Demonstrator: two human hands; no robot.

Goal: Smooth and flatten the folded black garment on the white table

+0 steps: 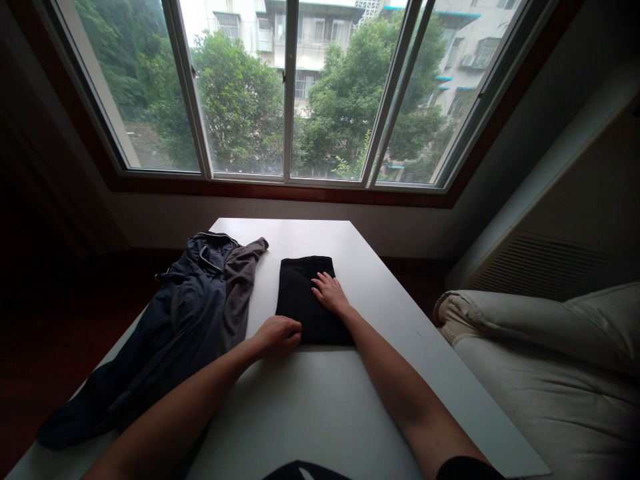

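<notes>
A black garment [305, 293], folded into a neat rectangle, lies flat on the white table [310, 400]. My right hand [330, 292] rests on its right side, palm down with the fingers spread. At the near left corner, my left hand [278, 333] is closed with its fingers curled over the fabric's edge; the fingertips are partly hidden. The folds beneath my hands are not visible, so the exact kind of garment cannot be told.
Left of the black garment, a crumpled dark blue and grey jacket [195, 320] sprawls along the table's left side, one part reaching the near left edge. A pale padded sofa [550, 360] stands to the right. Beyond the table's far edge is a wide window [290, 180].
</notes>
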